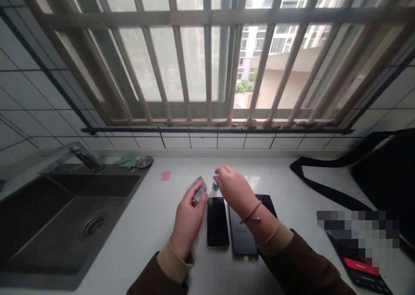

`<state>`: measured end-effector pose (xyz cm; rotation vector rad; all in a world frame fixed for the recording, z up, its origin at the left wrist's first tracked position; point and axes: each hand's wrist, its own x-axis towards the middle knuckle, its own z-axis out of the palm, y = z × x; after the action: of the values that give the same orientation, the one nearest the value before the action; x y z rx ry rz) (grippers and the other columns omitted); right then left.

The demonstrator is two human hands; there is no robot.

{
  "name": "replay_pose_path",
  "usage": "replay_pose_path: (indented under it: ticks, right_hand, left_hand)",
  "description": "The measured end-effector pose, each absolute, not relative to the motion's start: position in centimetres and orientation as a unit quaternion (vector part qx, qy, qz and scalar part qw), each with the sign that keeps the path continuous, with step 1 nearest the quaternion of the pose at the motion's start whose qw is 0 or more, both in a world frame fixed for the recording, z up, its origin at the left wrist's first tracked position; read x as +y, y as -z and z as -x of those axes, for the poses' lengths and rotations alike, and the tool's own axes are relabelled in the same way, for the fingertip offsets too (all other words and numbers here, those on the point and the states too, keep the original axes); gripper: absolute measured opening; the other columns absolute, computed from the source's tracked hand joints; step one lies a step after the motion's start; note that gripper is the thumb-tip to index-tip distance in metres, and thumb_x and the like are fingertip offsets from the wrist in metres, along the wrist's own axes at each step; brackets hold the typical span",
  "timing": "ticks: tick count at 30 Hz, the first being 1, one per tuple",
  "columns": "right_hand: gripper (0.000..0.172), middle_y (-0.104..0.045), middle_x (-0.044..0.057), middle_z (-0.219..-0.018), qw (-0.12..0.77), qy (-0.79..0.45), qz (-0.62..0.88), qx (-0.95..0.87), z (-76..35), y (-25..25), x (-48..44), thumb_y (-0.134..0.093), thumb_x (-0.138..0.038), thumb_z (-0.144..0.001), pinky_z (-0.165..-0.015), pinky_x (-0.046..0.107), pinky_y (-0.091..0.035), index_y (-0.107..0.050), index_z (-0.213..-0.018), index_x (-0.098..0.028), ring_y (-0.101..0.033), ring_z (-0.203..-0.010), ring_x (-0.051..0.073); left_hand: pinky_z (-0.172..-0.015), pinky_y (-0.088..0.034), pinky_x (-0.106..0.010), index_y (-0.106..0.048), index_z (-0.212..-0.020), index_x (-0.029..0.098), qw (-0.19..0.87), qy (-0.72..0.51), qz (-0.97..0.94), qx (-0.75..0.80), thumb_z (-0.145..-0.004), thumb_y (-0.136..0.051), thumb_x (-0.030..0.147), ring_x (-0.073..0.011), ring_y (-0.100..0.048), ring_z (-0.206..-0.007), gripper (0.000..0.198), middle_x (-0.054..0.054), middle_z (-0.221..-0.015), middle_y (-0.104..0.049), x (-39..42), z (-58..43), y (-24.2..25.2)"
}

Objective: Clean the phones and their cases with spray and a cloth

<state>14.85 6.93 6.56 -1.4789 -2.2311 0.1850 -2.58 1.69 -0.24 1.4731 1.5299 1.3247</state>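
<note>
My left hand (188,215) is closed on a thin grey piece (199,192), held between thumb and fingers; whether it is cloth or a packet I cannot tell. To its right, my right hand (234,187) grips the top of a small bottle (215,185) with a blue label. The bottle appears upright at the counter, its cap mostly hidden by the fingers. A black phone (218,223) lies just below both hands. Beneath my right forearm lies a dark tablet (241,239), partly covered by the arm.
A pink square (165,176) lies on the white counter (136,226). On the left are a dark sink (61,226), a faucet (86,157), a green cloth (126,161) and a metal strainer (144,161). A black bag (389,169) with its strap (327,191) sits right, near a red-marked item (359,265).
</note>
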Motion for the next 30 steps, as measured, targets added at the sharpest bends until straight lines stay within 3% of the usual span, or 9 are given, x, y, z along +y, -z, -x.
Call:
replay_pose_path:
  ticks: [2, 4, 8, 11, 18, 24, 27, 30]
  right_hand:
    - [0.016, -0.072, 0.009, -0.110, 0.243, -0.071, 0.525, -0.813, -14.9, -7.6, 5.6, -0.054, -0.027, -0.110, -0.083, 0.030, -0.048, -0.067, -0.113, -0.018, -0.069, -0.098, 0.022]
    - [0.011, -0.073, 0.007, -0.103, 0.262, -0.114, 0.482, -0.828, -14.8, -8.6, 4.1, -0.061, -0.029, -0.107, -0.080, 0.030, -0.047, -0.066, -0.106, -0.019, -0.068, -0.090, 0.020]
    - [0.011, -0.073, 0.005, -0.092, 0.262, -0.173, 0.439, -0.842, -14.1, -9.4, 1.9, -0.063, -0.030, -0.106, -0.072, 0.030, -0.044, -0.062, -0.104, -0.020, -0.068, -0.083, 0.020]
    - [0.014, -0.074, 0.005, -0.088, 0.241, -0.174, 0.443, -0.846, -14.1, -9.4, 1.4, -0.065, -0.033, -0.105, -0.068, 0.030, -0.042, -0.062, -0.103, -0.020, -0.068, -0.079, 0.020]
    - [0.014, -0.074, 0.006, -0.088, 0.196, -0.140, 0.375, -0.895, -15.4, -10.3, 1.6, -0.066, -0.031, -0.105, -0.068, 0.032, -0.043, -0.062, -0.097, -0.019, -0.067, -0.078, 0.020]
    - [0.016, -0.074, 0.005, -0.090, 0.269, -0.141, 0.303, -0.903, -17.7, -11.3, 1.8, -0.060, -0.034, -0.108, -0.070, 0.031, -0.045, -0.064, -0.099, -0.021, -0.065, -0.080, 0.018]
    - [0.019, -0.073, 0.003, -0.089, 0.328, -0.117, 0.320, -0.881, -20.0, -12.4, 2.0, -0.056, -0.038, -0.110, -0.072, 0.030, -0.045, -0.065, -0.102, -0.023, -0.065, -0.079, 0.017]
    - [0.014, -0.076, 0.003, -0.094, 0.325, -0.085, 0.449, -0.828, -22.1, -12.6, 3.3, -0.060, -0.036, -0.108, -0.075, 0.030, -0.045, -0.067, -0.105, -0.023, -0.068, -0.081, 0.018]
  left_hand:
    - [-0.116, -0.048, -0.049, -0.062, -0.147, 0.019, 0.247, -0.484, -0.603, 0.584, -0.089, -0.079, 0.048, -0.0335, -0.059, -0.139, 0.067, -0.017, -0.152, -0.062, 1.4, 2.4, -0.2]
    - [-0.119, -0.044, -0.050, -0.061, -0.148, 0.021, 0.195, -0.464, -0.651, 0.569, -0.087, -0.081, 0.044, -0.0342, -0.057, -0.141, 0.068, -0.017, -0.152, -0.061, 1.1, 2.1, -0.5]
    - [-0.088, -0.056, -0.038, -0.075, -0.107, 0.022, 0.174, -0.424, -0.706, 0.540, -0.097, -0.064, 0.031, -0.0265, -0.072, -0.097, 0.017, -0.010, -0.105, -0.078, 0.6, 1.9, -0.9]
    - [-0.076, -0.052, -0.032, -0.072, -0.087, 0.022, 0.186, -0.416, -0.708, 0.540, -0.094, -0.060, 0.022, -0.0231, -0.070, -0.082, 0.014, -0.007, -0.088, -0.077, 0.3, 1.9, -1.0]
    - [-0.070, -0.050, -0.028, -0.069, -0.078, 0.019, 0.328, -0.409, -0.694, 0.494, -0.085, -0.063, 0.021, -0.0197, -0.066, -0.076, 0.009, -0.005, -0.083, -0.076, 0.1, 1.6, -1.0]
    - [-0.062, -0.045, -0.026, -0.071, -0.072, 0.016, 0.425, -0.329, -0.703, 0.466, -0.093, -0.067, 0.042, -0.0169, -0.060, -0.067, 0.033, -0.003, -0.071, -0.070, 0.1, 1.5, -1.7]
    - [-0.069, -0.050, -0.028, -0.079, -0.088, 0.015, 0.500, -0.299, -0.698, 0.416, -0.098, -0.065, 0.047, -0.0197, -0.067, -0.077, 0.036, -0.007, -0.085, -0.077, 0.0, 1.5, -2.2]
    - [-0.081, -0.054, -0.032, -0.083, -0.097, 0.017, 0.515, -0.352, -0.652, 0.431, -0.097, -0.068, 0.049, -0.0241, -0.072, -0.091, 0.035, -0.011, -0.101, -0.081, 0.0, 1.6, -2.1]
